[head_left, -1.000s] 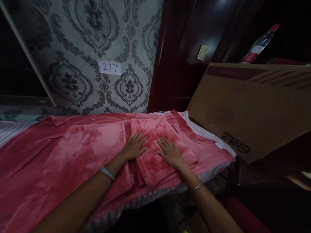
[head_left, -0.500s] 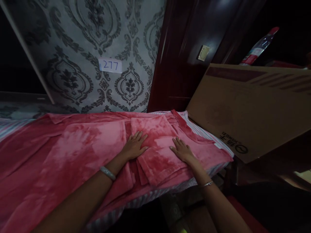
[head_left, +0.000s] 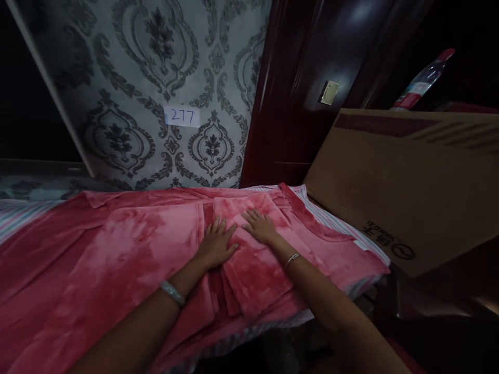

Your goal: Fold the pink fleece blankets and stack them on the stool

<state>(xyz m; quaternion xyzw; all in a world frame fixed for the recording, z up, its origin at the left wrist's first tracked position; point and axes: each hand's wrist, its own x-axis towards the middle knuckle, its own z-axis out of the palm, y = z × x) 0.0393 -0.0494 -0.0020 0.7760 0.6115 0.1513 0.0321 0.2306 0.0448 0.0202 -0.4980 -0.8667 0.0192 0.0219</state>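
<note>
A folded pink plush cloth (head_left: pixel 255 262) lies on top of a larger pink blanket (head_left: pixel 97 249) spread over a striped surface. My left hand (head_left: pixel 215 243) rests flat on the left edge of the folded cloth, fingers stretched out. My right hand (head_left: pixel 259 225) lies flat on the far part of the same cloth, fingers spread, close beside the left hand. Neither hand grips anything. Each wrist wears a bracelet.
A large cardboard box (head_left: pixel 409 176) leans at the right, touching the bed edge. A plastic bottle (head_left: pixel 423 78) sticks up behind it. Patterned wallpaper with a "277" label (head_left: pixel 182 116) and a dark wooden door (head_left: pixel 312 88) stand behind the bed.
My right hand slid right along the folded cloth, then moved up and left to its far part beside the left hand. The left hand stayed in place.
</note>
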